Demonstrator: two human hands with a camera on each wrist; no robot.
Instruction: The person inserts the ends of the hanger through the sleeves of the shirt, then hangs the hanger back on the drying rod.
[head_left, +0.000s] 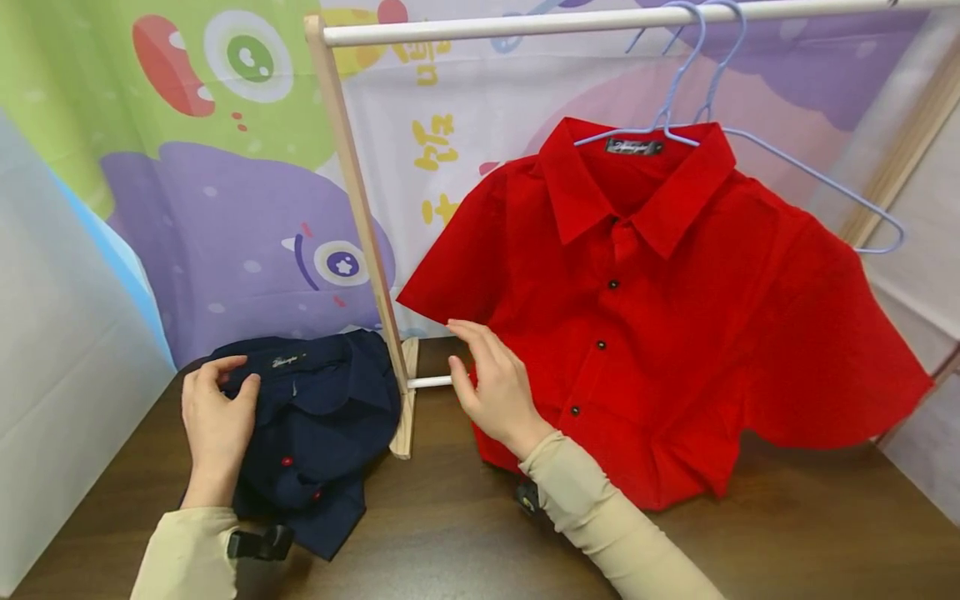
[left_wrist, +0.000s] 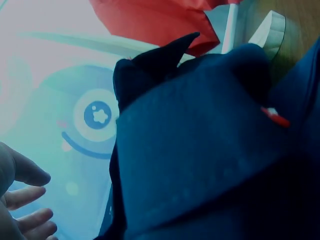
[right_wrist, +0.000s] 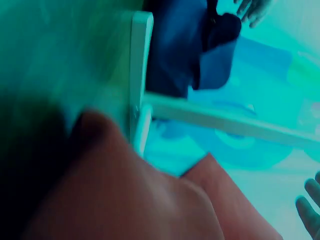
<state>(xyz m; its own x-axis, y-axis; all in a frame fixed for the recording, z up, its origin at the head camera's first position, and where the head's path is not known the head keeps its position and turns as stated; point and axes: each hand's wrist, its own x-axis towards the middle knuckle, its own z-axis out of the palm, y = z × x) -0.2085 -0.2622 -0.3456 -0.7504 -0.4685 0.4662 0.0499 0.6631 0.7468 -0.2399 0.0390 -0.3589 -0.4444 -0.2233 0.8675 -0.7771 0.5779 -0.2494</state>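
Note:
A red short-sleeved shirt [head_left: 675, 333] with dark buttons hangs from a light-blue hanger [head_left: 667, 108] on the rack; its lower part reaches the tabletop. In front of its left-side sleeve is my right hand [head_left: 495, 383], fingers loosely bent and nothing held. A dark navy shirt [head_left: 322, 433] with red buttons lies bunched on the table. My left hand [head_left: 217, 417] is beside its collar, thumb and fingers apart. In the left wrist view, the left fingers [left_wrist: 35, 205] appear separated from the navy shirt [left_wrist: 200, 140]. Right fingertips [right_wrist: 307, 215] show at the right wrist view's edge, apart from the red cloth.
The rack has a white top rail [head_left: 487, 29] and a wooden post [head_left: 356, 183] with a foot on the brown table [head_left: 435, 517]. A second blue hanger [head_left: 832, 179] shows behind the red shirt. Behind everything hangs a cartoon-print curtain [head_left: 217, 208].

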